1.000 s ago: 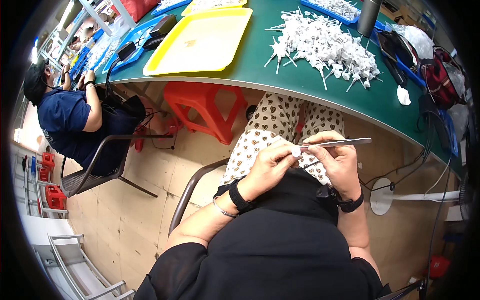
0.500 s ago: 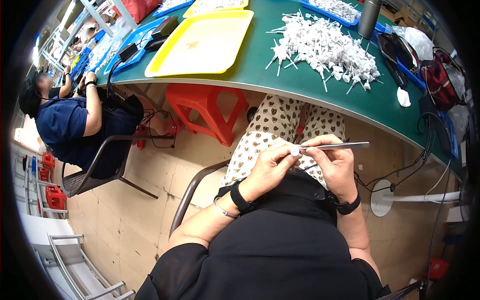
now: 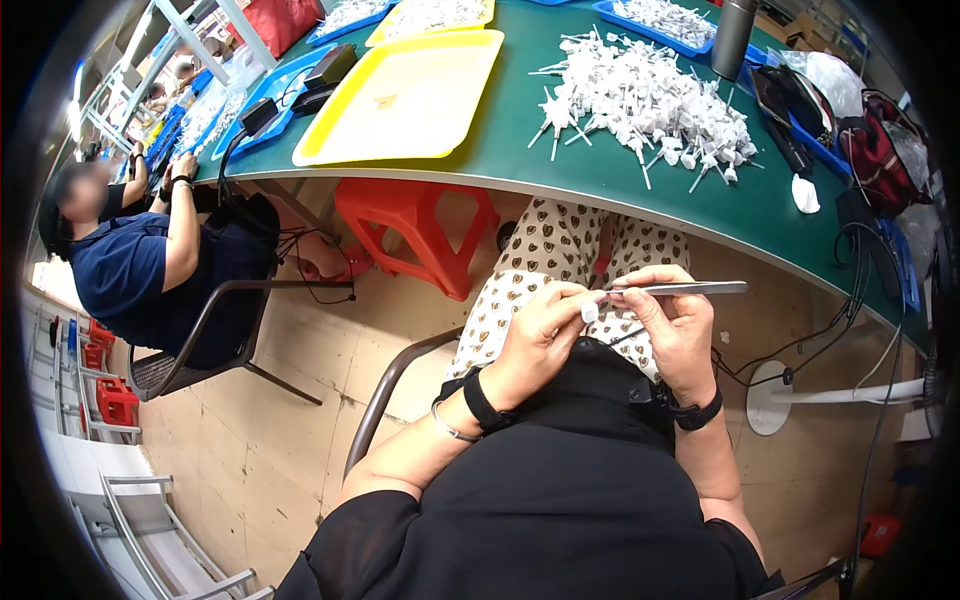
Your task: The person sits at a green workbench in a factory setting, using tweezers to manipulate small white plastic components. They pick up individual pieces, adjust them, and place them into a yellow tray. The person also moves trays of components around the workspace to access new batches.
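Over my lap, my left hand (image 3: 548, 332) pinches a small white plastic piece (image 3: 590, 313) between thumb and fingers. My right hand (image 3: 676, 330) grips metal tweezers (image 3: 705, 288), whose broad end sticks out to the right. The fingertips of both hands almost meet, and the tips of the tweezers lie by the fingers of my left hand. What they pinch there is too small to make out. On the green table (image 3: 545, 175) ahead lies a heap of white plastic parts with thin stems (image 3: 650, 105).
An empty-looking yellow tray (image 3: 400, 105) lies left of the heap. Blue trays (image 3: 690, 45) of white parts stand farther back, near a dark cylinder (image 3: 735, 40). A red stool (image 3: 415, 230) is under the table. A co-worker (image 3: 135, 255) sits at left. Cables (image 3: 850, 320) hang at right.
The white piece now hangs a little lower below my left fingertips and shows more. My right hand and the tweezers have shifted slightly right. The co-worker's head has turned.
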Available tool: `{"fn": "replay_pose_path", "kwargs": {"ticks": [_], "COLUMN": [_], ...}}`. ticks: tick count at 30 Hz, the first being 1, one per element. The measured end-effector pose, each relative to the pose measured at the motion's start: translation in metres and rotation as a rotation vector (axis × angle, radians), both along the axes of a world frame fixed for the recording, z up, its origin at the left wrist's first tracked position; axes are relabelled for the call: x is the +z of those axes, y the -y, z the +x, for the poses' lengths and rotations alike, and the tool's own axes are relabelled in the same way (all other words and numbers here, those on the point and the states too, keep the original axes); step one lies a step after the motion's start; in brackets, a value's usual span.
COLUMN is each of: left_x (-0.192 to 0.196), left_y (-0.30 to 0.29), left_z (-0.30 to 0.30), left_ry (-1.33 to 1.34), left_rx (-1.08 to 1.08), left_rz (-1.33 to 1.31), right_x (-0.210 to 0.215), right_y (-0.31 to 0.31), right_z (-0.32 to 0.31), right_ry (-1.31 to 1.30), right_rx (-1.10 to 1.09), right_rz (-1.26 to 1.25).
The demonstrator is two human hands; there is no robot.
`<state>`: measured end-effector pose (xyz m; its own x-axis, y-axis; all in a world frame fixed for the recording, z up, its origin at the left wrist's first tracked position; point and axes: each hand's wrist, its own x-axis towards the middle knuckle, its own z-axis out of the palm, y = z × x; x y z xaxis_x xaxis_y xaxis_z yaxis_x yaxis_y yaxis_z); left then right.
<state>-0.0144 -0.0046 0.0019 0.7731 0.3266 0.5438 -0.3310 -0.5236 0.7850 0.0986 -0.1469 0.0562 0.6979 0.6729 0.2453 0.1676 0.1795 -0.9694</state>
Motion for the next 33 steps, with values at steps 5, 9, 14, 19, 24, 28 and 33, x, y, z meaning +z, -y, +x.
{"fn": "replay_pose_path", "kwargs": {"ticks": [5,9,14,19,24,28,33], "left_x": [0.008,0.01,0.014,0.045,0.098,0.088,0.086], "left_y": [0.002,0.003,0.001,-0.025,-0.143,-0.225,-0.17], "left_z": [-0.002,-0.002,-0.002,0.02,0.068,0.082,0.114], "left_ry": [0.079,0.093,0.061,0.168,0.179,-0.037,-0.259], "left_rx": [0.071,0.085,0.091,0.183,0.59,1.012,0.504], "left_rz": [0.19,0.211,0.206,0.076,0.208,0.82,0.54], "right_x": [0.004,0.004,0.003,0.012,0.029,0.03,0.026], "right_y": [-0.001,0.0,0.001,0.006,0.016,0.023,0.029], "right_z": [-0.001,0.0,0.0,0.013,0.02,0.027,0.03], "right_ry": [-0.071,-0.066,-0.109,-0.033,-0.016,-0.017,-0.048], "right_rx": [0.001,0.009,0.018,-0.069,-0.155,-0.154,-0.157], "right_rz": [0.051,0.046,0.097,0.214,0.315,0.348,0.345]}}
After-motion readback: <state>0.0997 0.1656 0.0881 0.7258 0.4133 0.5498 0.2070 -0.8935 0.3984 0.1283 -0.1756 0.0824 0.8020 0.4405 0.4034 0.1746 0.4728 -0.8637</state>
